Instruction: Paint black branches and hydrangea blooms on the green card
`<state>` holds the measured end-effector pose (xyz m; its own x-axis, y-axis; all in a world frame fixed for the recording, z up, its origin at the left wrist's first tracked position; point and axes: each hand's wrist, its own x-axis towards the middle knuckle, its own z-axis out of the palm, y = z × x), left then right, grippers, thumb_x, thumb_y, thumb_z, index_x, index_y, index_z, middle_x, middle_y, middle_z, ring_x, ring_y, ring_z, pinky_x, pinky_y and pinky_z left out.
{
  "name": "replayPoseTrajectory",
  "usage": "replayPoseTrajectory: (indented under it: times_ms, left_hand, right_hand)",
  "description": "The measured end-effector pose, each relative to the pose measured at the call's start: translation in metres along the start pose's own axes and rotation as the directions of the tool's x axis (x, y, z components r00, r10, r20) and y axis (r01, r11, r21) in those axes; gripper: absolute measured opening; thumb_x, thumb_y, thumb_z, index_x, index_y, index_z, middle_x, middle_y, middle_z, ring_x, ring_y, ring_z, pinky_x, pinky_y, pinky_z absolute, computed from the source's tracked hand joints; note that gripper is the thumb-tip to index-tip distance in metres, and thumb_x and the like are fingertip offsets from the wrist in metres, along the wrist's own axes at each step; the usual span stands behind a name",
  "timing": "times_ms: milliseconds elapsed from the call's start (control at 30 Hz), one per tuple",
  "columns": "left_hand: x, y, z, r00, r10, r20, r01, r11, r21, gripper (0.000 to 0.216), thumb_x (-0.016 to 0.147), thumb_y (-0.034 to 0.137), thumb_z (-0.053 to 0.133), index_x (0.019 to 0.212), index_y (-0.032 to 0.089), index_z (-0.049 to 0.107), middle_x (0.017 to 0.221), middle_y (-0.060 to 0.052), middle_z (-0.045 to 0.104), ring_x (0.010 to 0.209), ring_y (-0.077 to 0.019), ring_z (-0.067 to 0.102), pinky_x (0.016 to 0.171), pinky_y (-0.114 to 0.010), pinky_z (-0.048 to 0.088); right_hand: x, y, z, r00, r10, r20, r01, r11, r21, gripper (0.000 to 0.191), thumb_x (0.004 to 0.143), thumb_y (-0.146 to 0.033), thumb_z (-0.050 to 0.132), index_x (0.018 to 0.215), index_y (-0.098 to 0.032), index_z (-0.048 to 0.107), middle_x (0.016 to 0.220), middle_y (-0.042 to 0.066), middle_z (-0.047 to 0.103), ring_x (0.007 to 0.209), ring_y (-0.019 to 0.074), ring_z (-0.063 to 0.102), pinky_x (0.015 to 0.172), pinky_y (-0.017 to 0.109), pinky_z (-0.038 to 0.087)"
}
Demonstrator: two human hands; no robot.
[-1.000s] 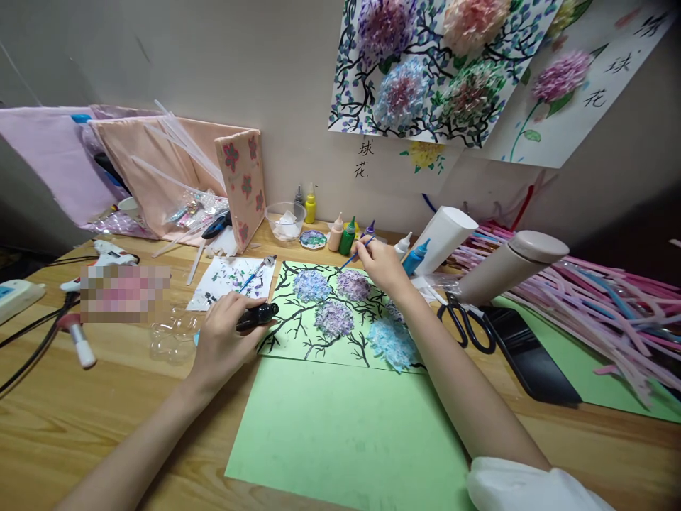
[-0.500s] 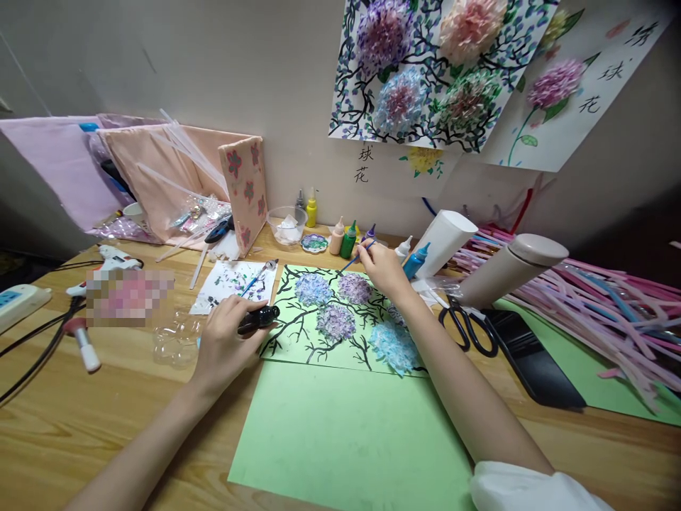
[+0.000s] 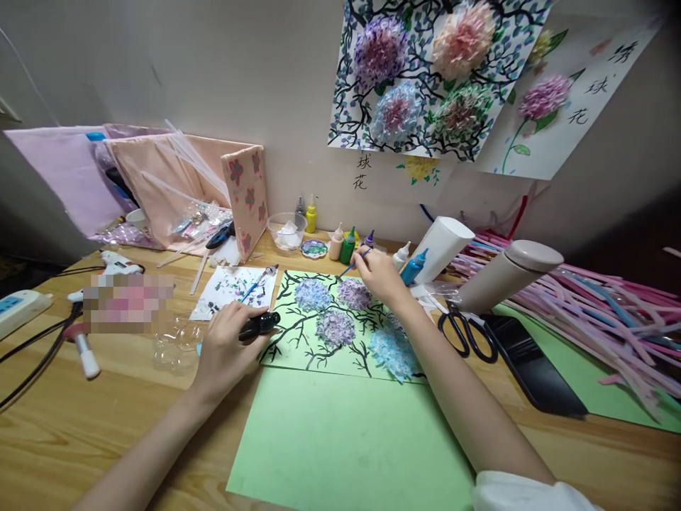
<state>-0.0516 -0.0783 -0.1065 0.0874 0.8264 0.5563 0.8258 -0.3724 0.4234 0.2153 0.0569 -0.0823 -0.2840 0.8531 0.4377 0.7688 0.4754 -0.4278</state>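
Observation:
My right hand (image 3: 383, 275) is closed around a thin blue paintbrush (image 3: 348, 269), its tip at the upper part of a pale green sheet (image 3: 287, 337). Black branches are painted across that sheet, and fluffy blue, purple and turquoise paper flowers (image 3: 335, 328) sit on it. My right forearm hides part of its right side. In my left hand (image 3: 228, 341) is a small black bottle (image 3: 259, 326), held tilted over the sheet's left edge. Just beyond it, a second paintbrush (image 3: 257, 284) lies on a paint-spotted white paper (image 3: 213, 292).
Paint bottles (image 3: 348, 245), a clear bowl (image 3: 287, 231) and a small palette (image 3: 313, 248) line the back. To the right are black-handled scissors (image 3: 468, 333), a phone (image 3: 532, 365), a tumbler (image 3: 511, 273) and pipe cleaners (image 3: 601, 333). A glue gun (image 3: 120, 262) lies at left.
The view has shifted slightly, so the scene sits a little lower. My right hand and brush have moved very little; my left hand keeps hold of the bottle.

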Motion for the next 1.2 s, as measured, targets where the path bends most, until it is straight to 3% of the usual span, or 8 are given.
replayPoseTrajectory:
  times_ms: [200,400,633,800,933,1067,1200]
  left_hand:
    - [0.001,0.000,0.000,1.000,0.012,0.001,-0.012,1.000,0.008,0.024,0.076,0.022,0.063,0.099,0.021,0.058,0.085,-0.002,0.057,0.081,-0.0186,0.055,0.073,-0.030,0.041]
    - [0.001,0.000,0.000,1.000,0.014,0.006,-0.014,1.000,0.019,0.024,0.076,0.022,0.064,0.100,0.021,0.058,0.085,-0.001,0.057,0.080,-0.0182,0.054,0.073,-0.030,0.040]
    - [0.001,0.000,0.000,1.000,0.017,0.004,-0.018,1.000,0.023,0.024,0.076,0.023,0.063,0.100,0.021,0.059,0.085,-0.001,0.057,0.081,-0.0183,0.054,0.073,-0.030,0.040]
    - [0.000,0.000,0.000,1.000,0.006,0.008,-0.006,1.000,0.016,0.024,0.076,0.021,0.063,0.100,0.021,0.059,0.085,-0.001,0.056,0.082,-0.0179,0.054,0.073,-0.030,0.040]
    - [-0.001,0.003,0.000,1.000,-0.016,0.026,0.016,1.000,-0.009,0.023,0.076,0.021,0.063,0.099,0.021,0.059,0.085,-0.002,0.055,0.082,-0.0184,0.053,0.073,-0.030,0.040]
    - [-0.001,0.004,0.000,0.999,-0.028,0.034,0.029,0.999,-0.016,0.024,0.076,0.020,0.063,0.100,0.020,0.058,0.085,-0.002,0.056,0.083,-0.0189,0.052,0.072,-0.031,0.040]
    - [-0.002,0.005,0.000,0.999,-0.029,0.044,0.030,0.999,-0.026,0.024,0.076,0.021,0.064,0.099,0.020,0.058,0.085,-0.002,0.056,0.083,-0.0185,0.052,0.073,-0.031,0.040]
  right_hand:
    - [-0.001,-0.004,-0.003,1.000,0.002,0.021,-0.002,1.000,0.005,0.023,0.090,-0.022,0.038,0.071,-0.020,0.050,0.072,0.005,0.062,0.071,0.0194,0.057,0.066,0.028,0.036]
    - [0.000,-0.004,-0.003,1.000,0.016,-0.013,-0.016,1.000,-0.003,0.024,0.090,-0.023,0.035,0.073,-0.020,0.051,0.076,0.008,0.063,0.078,0.0216,0.058,0.071,0.030,0.037]
    - [-0.002,-0.013,-0.006,1.000,0.009,-0.015,-0.008,0.999,0.032,0.025,0.090,-0.025,0.038,0.072,-0.019,0.054,0.069,0.005,0.062,0.069,0.0188,0.058,0.064,0.028,0.038]
    - [-0.009,-0.041,-0.030,0.979,0.005,-0.205,0.062,0.946,0.319,0.027,0.092,-0.030,0.039,0.074,-0.019,0.055,0.072,0.003,0.063,0.067,0.0149,0.059,0.065,0.027,0.043]
    - [-0.023,-0.078,-0.049,0.974,-0.032,-0.226,0.151,0.832,0.533,0.029,0.094,-0.031,0.036,0.076,-0.019,0.056,0.071,0.001,0.060,0.064,0.0123,0.057,0.062,0.027,0.044]
    - [-0.039,-0.105,-0.056,0.976,-0.168,-0.140,0.218,0.807,0.548,0.026,0.093,-0.029,0.040,0.077,-0.020,0.057,0.073,0.001,0.059,0.065,0.0121,0.058,0.062,0.028,0.044]
    - [-0.045,-0.114,-0.053,0.953,-0.287,-0.098,0.299,0.836,0.460,0.023,0.094,-0.023,0.039,0.080,-0.020,0.057,0.074,0.001,0.060,0.067,0.0127,0.058,0.065,0.028,0.044]
